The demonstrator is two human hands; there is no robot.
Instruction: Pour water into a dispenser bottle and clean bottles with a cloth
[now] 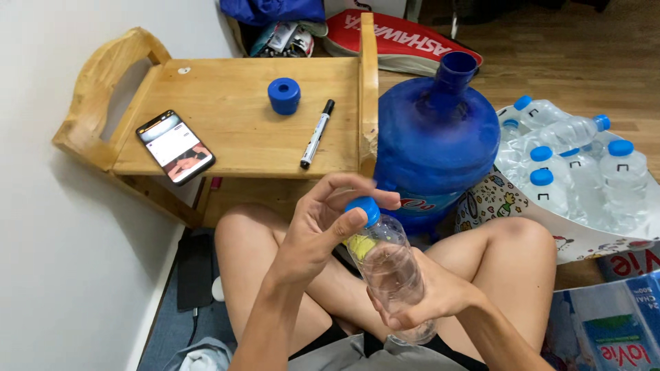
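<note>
Plenty out of sight here
The right hand [419, 295] covers the bottle's [388, 264] lower half; the printed box [608, 330] runs off the corner; the phone [174, 146] screen's too small to read.

The person sits with bare legs and bare forearms, no sleeves reaching the wrists. The left hand [323, 230] and the right hand [419, 295] carry no rings, watch or gloves. Dark shorts show at the lap, and a grey garment edge lies just below them.
</note>
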